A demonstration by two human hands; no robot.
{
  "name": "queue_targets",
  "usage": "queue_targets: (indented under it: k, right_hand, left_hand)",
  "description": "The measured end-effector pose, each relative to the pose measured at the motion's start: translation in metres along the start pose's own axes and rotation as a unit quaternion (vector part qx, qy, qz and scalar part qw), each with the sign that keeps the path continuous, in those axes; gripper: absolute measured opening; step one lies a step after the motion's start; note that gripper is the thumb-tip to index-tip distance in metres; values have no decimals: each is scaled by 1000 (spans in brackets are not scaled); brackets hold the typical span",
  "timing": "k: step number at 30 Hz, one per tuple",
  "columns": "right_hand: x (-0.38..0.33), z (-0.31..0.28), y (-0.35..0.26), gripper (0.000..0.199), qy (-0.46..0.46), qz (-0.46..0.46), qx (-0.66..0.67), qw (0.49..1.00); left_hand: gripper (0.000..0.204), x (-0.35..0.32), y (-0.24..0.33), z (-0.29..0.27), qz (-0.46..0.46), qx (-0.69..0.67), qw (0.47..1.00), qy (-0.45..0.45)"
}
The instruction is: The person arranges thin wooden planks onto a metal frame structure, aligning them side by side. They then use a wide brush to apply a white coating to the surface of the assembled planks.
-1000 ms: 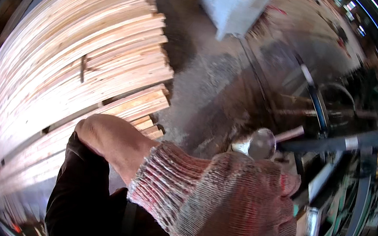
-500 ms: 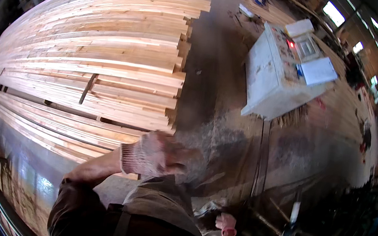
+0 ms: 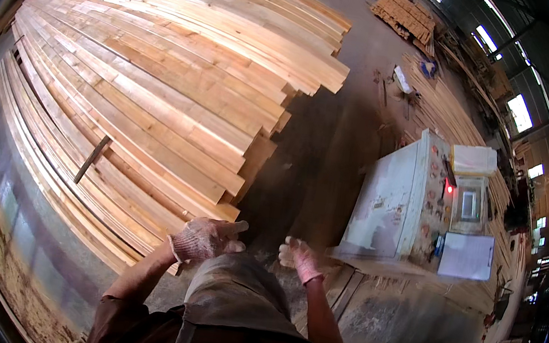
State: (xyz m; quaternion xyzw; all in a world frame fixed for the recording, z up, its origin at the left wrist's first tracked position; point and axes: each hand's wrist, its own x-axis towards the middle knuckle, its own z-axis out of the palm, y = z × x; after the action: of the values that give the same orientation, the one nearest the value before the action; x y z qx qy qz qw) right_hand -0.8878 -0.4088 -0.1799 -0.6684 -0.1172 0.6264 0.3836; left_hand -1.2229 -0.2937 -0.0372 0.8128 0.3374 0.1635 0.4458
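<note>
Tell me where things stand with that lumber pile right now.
Done: a large stack of planks lies ordered in layers on the floor. In hand: nothing; the gloved left hand hovers at the stack's near end and the gloved right hand is open beside it. Left: no plank is gripped or lifted; the grey machine cabinet stands unloaded.

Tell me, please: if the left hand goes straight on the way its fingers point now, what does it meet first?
The left hand points its fingers to the right, toward the right hand. That gloved hand looks like the first thing in its line, with only a small gap between them. Depth is hard to judge here, so it might pass just beside it.
</note>
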Motion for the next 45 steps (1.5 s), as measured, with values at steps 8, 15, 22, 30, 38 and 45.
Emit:
queue_targets:
  k: [8, 15, 22, 30, 38, 45]
  right_hand:
    - [192, -40, -356, 33, -123, -286, 194, 930]
    - [351, -11, -481, 63, -67, -405, 187, 893]
    - [371, 53, -494, 59, -222, -303, 330, 866]
    - [353, 51, -509, 77, -219, -256, 284, 898]
    - [413, 69, -472, 74, 107, -535, -223, 808]
    - [476, 8, -450, 65, -53, -317, -10, 947]
  left_hand:
    - [58, 197, 6, -11, -126, -354, 921, 104]
    - [70, 422, -61, -33, -234, -456, 824, 241]
    - [76, 552, -105, -27, -295, -624, 660, 297]
    - [66, 577, -112, -12, -351, -475, 711, 381]
    - [64, 570, -115, -21, -344, -465, 722, 381]
    - [55, 559, -129, -33, -252, -584, 658, 403]
